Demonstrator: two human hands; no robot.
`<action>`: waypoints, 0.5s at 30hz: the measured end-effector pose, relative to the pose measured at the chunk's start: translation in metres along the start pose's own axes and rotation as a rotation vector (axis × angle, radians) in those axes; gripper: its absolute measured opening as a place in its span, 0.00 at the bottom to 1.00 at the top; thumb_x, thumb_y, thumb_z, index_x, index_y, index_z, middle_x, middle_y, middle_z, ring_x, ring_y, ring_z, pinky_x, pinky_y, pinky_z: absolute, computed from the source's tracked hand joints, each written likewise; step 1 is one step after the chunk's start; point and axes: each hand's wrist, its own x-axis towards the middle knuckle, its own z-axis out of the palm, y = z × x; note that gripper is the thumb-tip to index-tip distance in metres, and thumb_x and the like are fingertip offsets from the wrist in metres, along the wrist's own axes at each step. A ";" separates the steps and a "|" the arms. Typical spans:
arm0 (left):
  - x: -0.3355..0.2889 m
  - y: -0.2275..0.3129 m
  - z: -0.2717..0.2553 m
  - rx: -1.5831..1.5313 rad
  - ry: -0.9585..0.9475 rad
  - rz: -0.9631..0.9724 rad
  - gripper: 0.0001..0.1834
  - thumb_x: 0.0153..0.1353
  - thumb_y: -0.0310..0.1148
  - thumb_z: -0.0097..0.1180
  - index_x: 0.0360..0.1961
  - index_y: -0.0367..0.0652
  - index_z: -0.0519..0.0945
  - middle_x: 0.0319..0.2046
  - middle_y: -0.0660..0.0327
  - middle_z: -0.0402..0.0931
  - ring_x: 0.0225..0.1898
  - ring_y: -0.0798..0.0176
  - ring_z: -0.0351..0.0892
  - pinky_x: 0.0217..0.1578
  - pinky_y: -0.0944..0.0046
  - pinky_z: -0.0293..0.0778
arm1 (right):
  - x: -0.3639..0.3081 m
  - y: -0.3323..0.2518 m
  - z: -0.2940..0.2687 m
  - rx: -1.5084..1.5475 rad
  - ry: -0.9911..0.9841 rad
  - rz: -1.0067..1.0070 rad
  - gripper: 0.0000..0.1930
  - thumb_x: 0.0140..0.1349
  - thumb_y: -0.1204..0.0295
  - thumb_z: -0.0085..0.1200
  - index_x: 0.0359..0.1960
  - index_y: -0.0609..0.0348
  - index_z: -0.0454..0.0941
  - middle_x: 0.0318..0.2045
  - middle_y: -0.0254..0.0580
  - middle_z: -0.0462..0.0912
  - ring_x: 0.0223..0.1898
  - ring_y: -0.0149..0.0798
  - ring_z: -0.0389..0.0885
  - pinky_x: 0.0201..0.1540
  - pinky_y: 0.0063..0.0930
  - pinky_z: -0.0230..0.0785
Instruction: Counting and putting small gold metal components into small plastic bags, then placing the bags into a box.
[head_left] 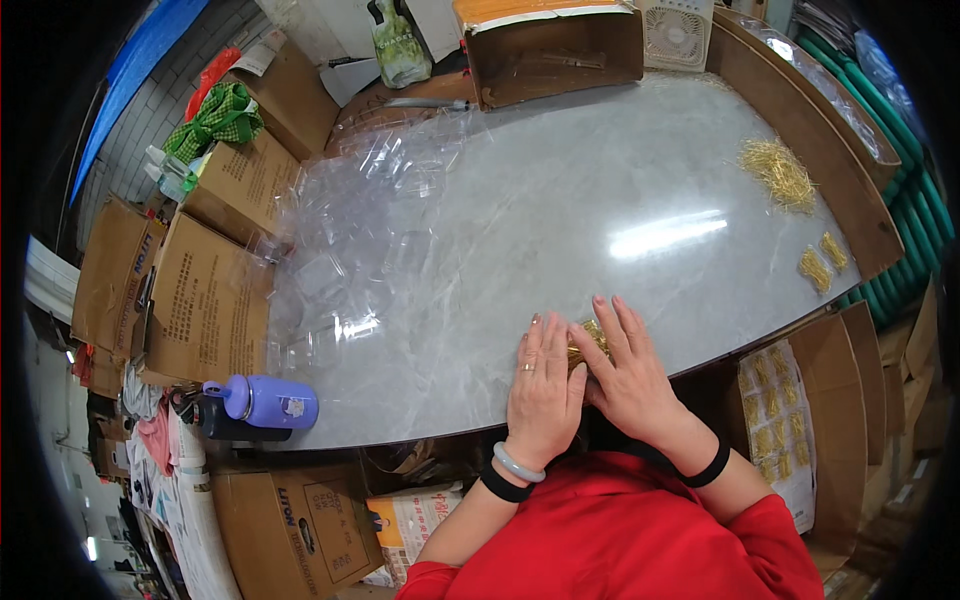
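Gold strands [596,333] | grip released, both hands [542,385] [636,388] flat | grey tabletop [520,225] | cardboard boxes [215,300] left

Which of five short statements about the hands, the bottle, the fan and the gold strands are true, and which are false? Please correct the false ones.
1. The left hand and right hand are close together at some gold strands. True.
2. The purple bottle is at the right end of the table. False: the bottle is at the left end.
3. The fan is right of the open box. True.
4. The big gold pile is under the hands. False: the pile lies apart from them, at the far right.
5. Only the right wrist wears a black band. False: each wrist wears one.
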 end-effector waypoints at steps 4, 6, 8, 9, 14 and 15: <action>-0.004 -0.006 -0.011 -0.438 -0.068 -0.052 0.40 0.74 0.42 0.44 0.76 0.32 0.43 0.71 0.39 0.57 0.73 0.37 0.53 0.71 0.49 0.53 | 0.001 0.002 0.005 0.110 -0.113 0.015 0.35 0.60 0.68 0.62 0.70 0.57 0.64 0.71 0.55 0.60 0.71 0.64 0.57 0.69 0.50 0.61; -0.005 -0.012 -0.012 -0.545 -0.075 -0.034 0.41 0.75 0.47 0.39 0.76 0.32 0.40 0.72 0.39 0.55 0.74 0.38 0.52 0.72 0.50 0.52 | 0.001 0.002 0.007 0.110 -0.101 0.011 0.32 0.61 0.72 0.60 0.68 0.59 0.65 0.69 0.56 0.63 0.70 0.64 0.58 0.67 0.45 0.64; -0.006 -0.016 -0.012 -0.651 -0.082 -0.020 0.42 0.76 0.53 0.35 0.76 0.32 0.38 0.73 0.40 0.53 0.75 0.38 0.51 0.72 0.52 0.51 | 0.000 0.002 0.007 0.116 -0.091 0.028 0.32 0.61 0.73 0.61 0.67 0.60 0.66 0.68 0.56 0.63 0.70 0.65 0.58 0.67 0.47 0.64; -0.007 -0.016 -0.012 -0.742 -0.030 -0.020 0.44 0.76 0.57 0.30 0.76 0.32 0.37 0.74 0.40 0.52 0.75 0.38 0.50 0.72 0.52 0.50 | 0.000 0.002 0.007 0.120 -0.080 0.049 0.31 0.60 0.74 0.61 0.66 0.61 0.66 0.68 0.56 0.64 0.70 0.65 0.58 0.66 0.48 0.65; -0.011 -0.025 -0.006 -0.863 0.106 -0.063 0.48 0.73 0.64 0.23 0.76 0.32 0.39 0.74 0.40 0.50 0.76 0.38 0.48 0.73 0.52 0.49 | -0.004 -0.001 -0.003 0.000 0.045 0.056 0.33 0.57 0.76 0.63 0.65 0.62 0.67 0.68 0.57 0.63 0.69 0.67 0.58 0.65 0.49 0.67; -0.007 -0.023 -0.008 -0.709 0.062 -0.031 0.46 0.74 0.63 0.25 0.76 0.31 0.43 0.74 0.40 0.50 0.75 0.37 0.48 0.73 0.51 0.49 | -0.006 0.002 0.002 0.006 -0.004 0.068 0.33 0.57 0.76 0.63 0.65 0.62 0.66 0.68 0.57 0.62 0.70 0.67 0.58 0.66 0.50 0.66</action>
